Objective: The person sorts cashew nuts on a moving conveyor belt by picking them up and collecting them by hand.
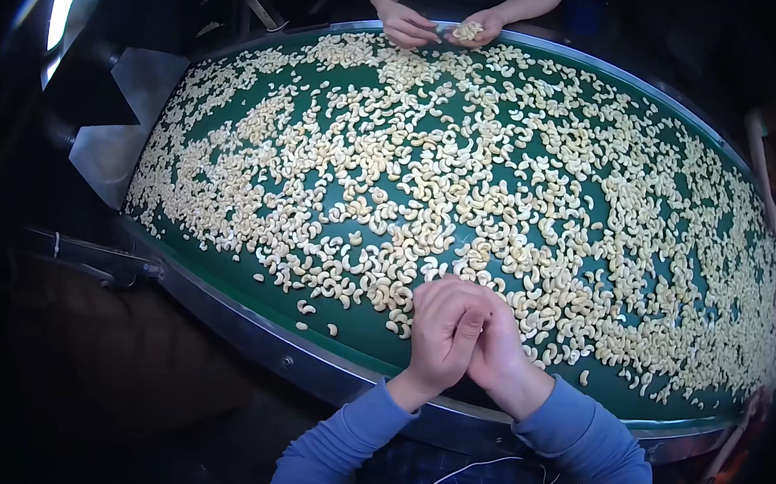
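Observation:
Pale cashew nuts (pixel 437 187) lie scattered over a green belt (pixel 258 300). My left hand (pixel 443 322) and my right hand (pixel 498 344) are pressed together above the near side of the belt, in blue sleeves. The fingers of both are curled closed, and anything between them is hidden. Loose nuts lie around both hands. Across the belt, a co-worker's one hand (pixel 409 28) has its fingers bent over the edge, and the other hand (pixel 477 29) holds several nuts in its palm.
A metal rail (pixel 277 351) runs along the belt's near edge. Angled metal plates (pixel 111 155) stand at the belt's left end. Other people's arms (pixel 758 160) reach in at the right edge. A white cable (pixel 453 471) hangs below my wrists.

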{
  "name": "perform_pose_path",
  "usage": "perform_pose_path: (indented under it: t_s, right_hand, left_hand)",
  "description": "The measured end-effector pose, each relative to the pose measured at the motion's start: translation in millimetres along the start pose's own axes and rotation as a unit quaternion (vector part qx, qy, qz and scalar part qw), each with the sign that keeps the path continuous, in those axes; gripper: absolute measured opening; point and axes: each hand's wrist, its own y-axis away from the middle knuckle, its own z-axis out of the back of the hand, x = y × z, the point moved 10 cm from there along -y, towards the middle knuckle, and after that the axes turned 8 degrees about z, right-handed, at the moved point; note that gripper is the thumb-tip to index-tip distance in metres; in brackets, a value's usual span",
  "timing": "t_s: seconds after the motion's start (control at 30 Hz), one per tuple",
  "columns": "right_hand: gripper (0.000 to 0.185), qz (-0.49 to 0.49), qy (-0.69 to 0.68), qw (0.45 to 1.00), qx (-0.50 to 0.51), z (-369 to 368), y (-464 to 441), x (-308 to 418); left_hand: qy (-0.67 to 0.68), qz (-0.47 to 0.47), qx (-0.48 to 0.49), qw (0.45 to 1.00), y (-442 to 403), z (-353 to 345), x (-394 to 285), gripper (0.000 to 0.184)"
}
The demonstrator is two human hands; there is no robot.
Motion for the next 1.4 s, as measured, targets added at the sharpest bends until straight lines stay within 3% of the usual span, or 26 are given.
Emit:
perform_pose_path:
  t_s: [0.1,0.17,0.23,0.27,0.33,0.47,0.67,0.73,0.8,0.87,0.93,1.0,1.03,1.13,1.2,1.23,1.27,1.33,1.37,1.4]
  right_hand:
    - [0.025,-0.012,-0.06,0.992,-0.107,28,18,23]
    - [0.021,-0.03,-0.14,0.981,-0.128,50,27,39]
    - [0.025,-0.022,-0.155,0.979,-0.127,65,38,59]
    - [0.027,-0.019,-0.161,0.981,-0.109,61,43,68]
    - [0.031,-0.007,-0.173,0.982,-0.079,52,57,90]
    - [0.044,-0.002,-0.197,0.98,0.006,58,74,122]
    - [0.045,0.014,-0.174,0.984,0.02,86,102,157]
    - [0.045,0.018,-0.172,0.985,-0.002,94,113,169]
    - [0.043,0.022,-0.169,0.985,-0.019,111,124,177]
    - [0.042,0.024,-0.169,0.985,-0.04,133,133,183]
    - [0.041,0.029,-0.145,0.988,-0.045,151,138,185]
    - [0.041,0.025,-0.173,0.984,-0.039,152,153,192]
    - [0.037,0.02,-0.181,0.983,-0.038,155,166,199]
    - [0.032,0.011,-0.299,0.936,0.188,176,217,242]
    - [0.032,0.031,-0.071,0.975,0.208,193,281,286]
    - [0.031,0.02,0.118,0.959,0.257,176,318,302]
    - [0.03,0.007,0.301,0.906,0.296,160,350,314]
    - [0.026,-0.066,0.472,0.803,0.359,156,384,319]
    - [0.026,-0.073,0.518,0.798,0.3,171,383,328]
    - [0.021,-0.015,0.583,0.777,0.235,184,372,344]
  left_hand:
    - [-0.109,-0.016,-0.049,0.993,-21,7,-12,0.006]
    - [-0.129,0.099,-0.112,0.98,-47,36,42,0.01]
    - [-0.226,0.086,-0.125,0.962,-76,66,83,0.011]
    - [-0.297,0.054,-0.103,0.948,-86,75,113,0.009]
    - [-0.37,0.133,-0.045,0.918,-97,81,153,0.011]
    - [-0.409,0.205,0.031,0.889,-116,72,162,0.012]
    - [-0.503,0.262,0.132,0.813,-135,59,179,0.013]
    - [-0.449,0.251,0.108,0.851,-136,53,164,0.015]
    - [-0.362,0.245,0.07,0.897,-128,20,108,0.017]
    - [-0.25,0.144,0.085,0.954,-103,-50,32,0.019]
    - [-0.064,0.18,0.163,0.968,-54,-134,-29,0.02]
    - [-0.044,0.098,0.307,0.946,-11,-209,-90,0.031]
    - [-0.055,0.073,0.301,0.949,-2,-229,-99,0.032]
    - [-0.106,0.054,0.269,0.956,19,-259,-77,0.028]
    - [-0.192,0.009,0.276,0.942,31,-260,-61,0.021]
    - [-0.187,0.029,0.286,0.939,34,-258,-55,0.012]
    - [-0.175,0.121,0.311,0.926,39,-257,-44,0.01]
    - [-0.14,0.241,0.323,0.905,43,-258,-36,0.009]
    - [-0.122,0.205,0.31,0.92,39,-267,-44,0.008]
    - [-0.103,0.17,0.297,0.934,35,-280,-54,0.007]
